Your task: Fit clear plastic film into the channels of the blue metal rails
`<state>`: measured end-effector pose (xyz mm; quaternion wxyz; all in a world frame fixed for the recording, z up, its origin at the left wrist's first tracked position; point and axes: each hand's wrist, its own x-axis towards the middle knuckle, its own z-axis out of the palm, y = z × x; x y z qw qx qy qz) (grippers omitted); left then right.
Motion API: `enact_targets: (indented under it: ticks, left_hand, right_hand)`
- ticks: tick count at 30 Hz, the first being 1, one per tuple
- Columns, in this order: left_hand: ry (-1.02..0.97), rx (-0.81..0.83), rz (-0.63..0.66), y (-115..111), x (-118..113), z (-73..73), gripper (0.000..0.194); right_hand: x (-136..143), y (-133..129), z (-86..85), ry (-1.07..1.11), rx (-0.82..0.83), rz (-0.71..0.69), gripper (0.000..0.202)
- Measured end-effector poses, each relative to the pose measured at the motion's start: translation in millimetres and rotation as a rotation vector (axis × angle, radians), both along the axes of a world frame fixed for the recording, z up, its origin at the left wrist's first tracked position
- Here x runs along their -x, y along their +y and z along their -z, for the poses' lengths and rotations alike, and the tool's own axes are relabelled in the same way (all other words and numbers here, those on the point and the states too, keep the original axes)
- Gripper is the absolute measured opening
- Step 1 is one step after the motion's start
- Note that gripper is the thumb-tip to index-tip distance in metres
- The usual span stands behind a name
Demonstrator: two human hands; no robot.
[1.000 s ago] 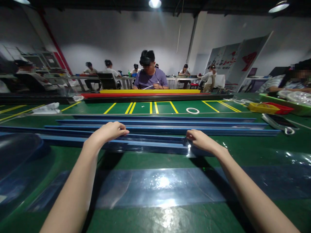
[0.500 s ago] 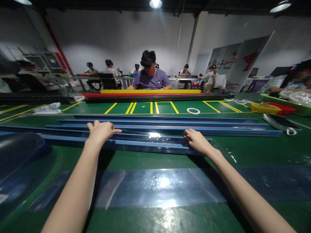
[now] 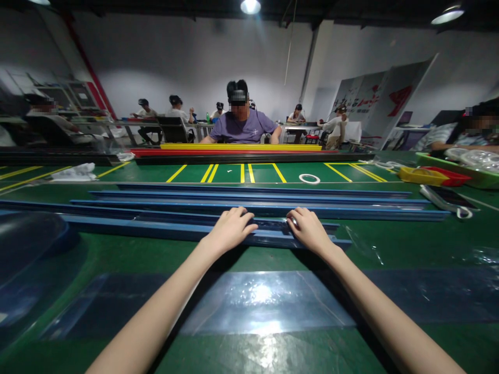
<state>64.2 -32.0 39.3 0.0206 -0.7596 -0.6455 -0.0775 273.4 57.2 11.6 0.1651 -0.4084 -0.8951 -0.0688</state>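
Several long blue channel strips [image 3: 257, 210] lie side by side across the green table. My left hand [image 3: 233, 227] rests at the nearer strips, its thumb and fingers apart, with nothing visibly held. Close to its right, my right hand [image 3: 306, 226] is at the same strips with its fingers curled; what they hold, if anything, is hidden. Nearer to me, a wide clear plastic sheet [image 3: 253, 304] lies flat and reflects the lamp light. Thin crinkled clear film [image 3: 366, 246] lies right of the strips' ends.
A large clear plastic roll [image 3: 31, 249] stands at the left. Yellow [image 3: 241, 147], red and black strips lie across the far side, before a seated person [image 3: 244, 124]. A tape ring [image 3: 309, 178], a phone [image 3: 448, 198] and a green tray [image 3: 475, 174] are further right.
My left hand has moved right along the strips, toward my right hand. My right hand has shifted slightly left. The clear film that stretched between them no longer shows there.
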Motion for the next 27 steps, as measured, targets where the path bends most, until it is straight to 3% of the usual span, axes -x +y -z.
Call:
enact_targets:
  ticks: [4, 7, 15, 22, 25, 27]
  left_hand:
    - [-0.015, -0.011, 0.014, -0.5, -21.1, 23.8, 0.044]
    - [-0.014, 0.045, -0.014, -1.0, -21.5, 28.2, 0.047]
    - [-0.03, 0.309, -0.169, 1.7, 0.7, 13.0, 0.052]
    - [-0.001, 0.518, -0.32, -3.2, 26.5, -13.1, 0.05]
    - [0.033, 0.54, -0.335, -5.0, 34.7, -18.4, 0.051]
    - [0.075, 0.47, -0.323, -4.6, 36.3, -17.6, 0.05]
  right_hand:
    - [0.6, -0.6, 1.0, -0.006, 0.007, -0.034, 0.022]
    - [-0.6, -0.5, -0.2, -0.008, 0.001, -0.034, 0.022]
    - [0.1, -4.6, -7.1, -0.026, -0.075, -0.006, 0.022]
    - [1.4, -8.8, -12.4, -0.084, -0.039, 0.018, 0.025]
    - [4.2, -12.5, -10.9, -0.1, -0.038, 0.004, 0.024]
    - [7.5, -16.0, -8.2, -0.102, -0.057, -0.006, 0.023]
